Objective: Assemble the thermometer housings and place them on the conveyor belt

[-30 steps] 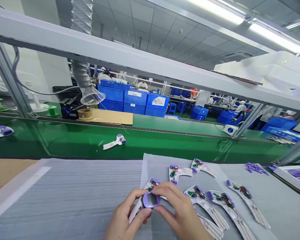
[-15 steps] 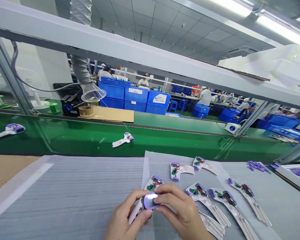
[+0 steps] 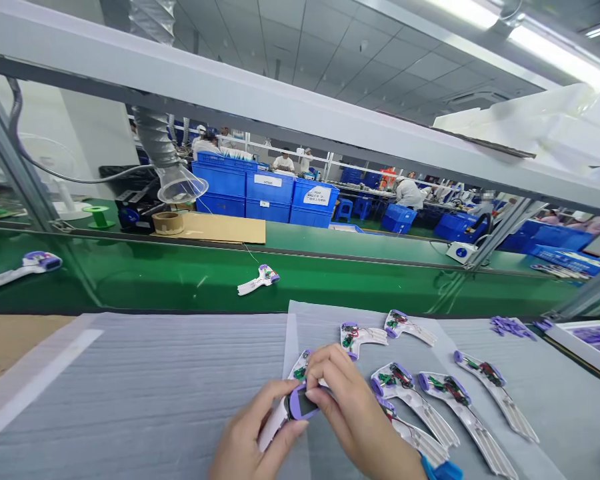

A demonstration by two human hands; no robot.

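Conveyor belt (image 3: 330,277), green and wide, carries two closed white-and-purple thermometers: one (image 3: 258,279) in the middle of the belt, another (image 3: 23,267) at the far left. They sit further right than half a second ago, and the view has tilted down a little.

On the grey foam mat (image 3: 130,387) nearer the person lies a spread of open half shells (image 3: 413,400) with circuit boards and wires showing. About seven are not yet closed up, so judging by that, most of this batch is left to do. A small heap of purple parts (image 3: 510,327) waits at the mat's right end.

The piece in hand is a thermometer body (image 3: 290,410), held just above the mat's near edge. The left hand (image 3: 253,437) grips its white handle from below. The right hand (image 3: 350,407) pinches the purple head, fingertips over the dark screen, where earlier that screen faced up, uncovered and bright. Fitting the head looks under way, not finished.
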